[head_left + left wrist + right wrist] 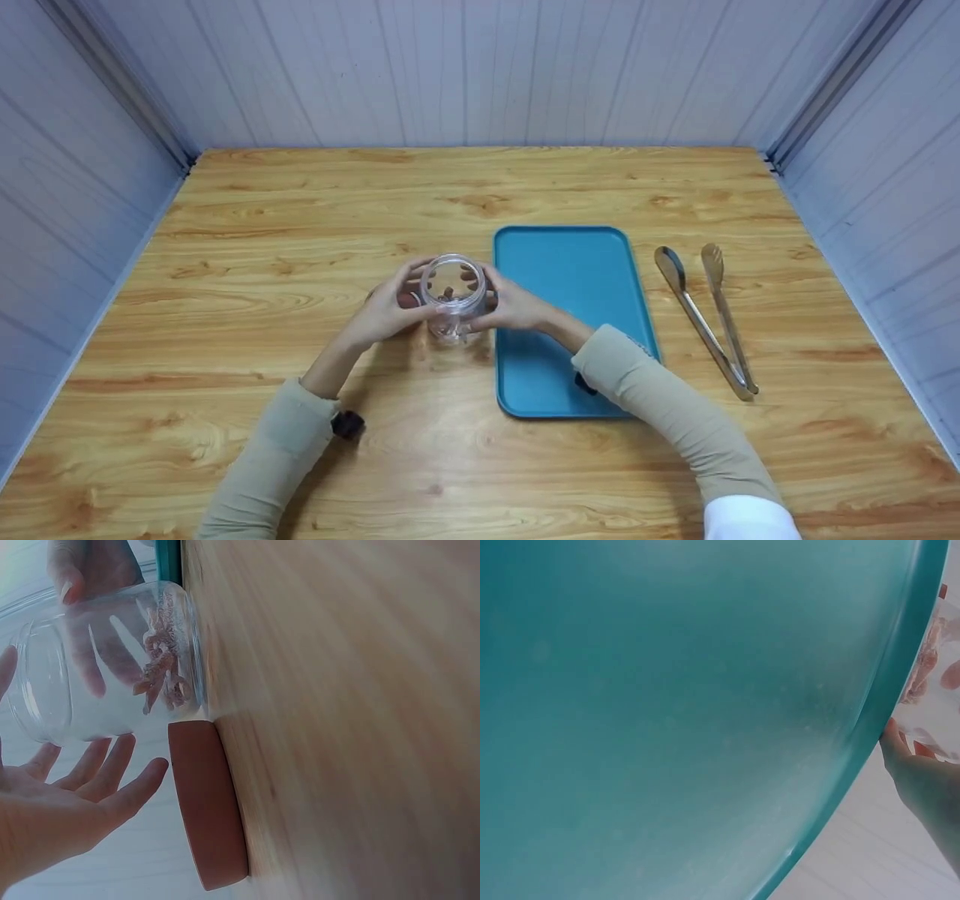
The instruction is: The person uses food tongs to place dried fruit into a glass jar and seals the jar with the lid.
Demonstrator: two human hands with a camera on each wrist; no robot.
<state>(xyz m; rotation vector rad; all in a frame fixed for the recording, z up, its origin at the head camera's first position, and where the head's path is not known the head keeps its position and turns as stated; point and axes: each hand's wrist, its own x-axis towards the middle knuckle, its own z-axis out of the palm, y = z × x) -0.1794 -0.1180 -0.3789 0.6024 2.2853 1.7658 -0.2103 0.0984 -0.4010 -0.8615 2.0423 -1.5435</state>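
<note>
in the head view, the left hand (385, 311) and the right hand (517, 304) are clasped about an upright, open jar (456, 306) in the middle of the frame, over the bench (210, 330). right of centre is the tray (566, 281); no food shows on it, though the right arm (667, 405) covers part. the tongs (706, 328), farther right, are touched by neither hand.

in the left wrist view, the jar spans the upper left, its mouth toward the left edge. brownish pieces (163, 664) lie at its base, so either loading is done or emptying has not begun; i cannot tell which. a brown disc (206, 802), low in the middle, lies just beside the base, perhaps a lid; if so, closing is left. whether the base meets the bench is unclear.

in the right wrist view, the tray fills most of the frame. at the right edge, the right hand is partly seen against the jar, pieces inside.
</note>
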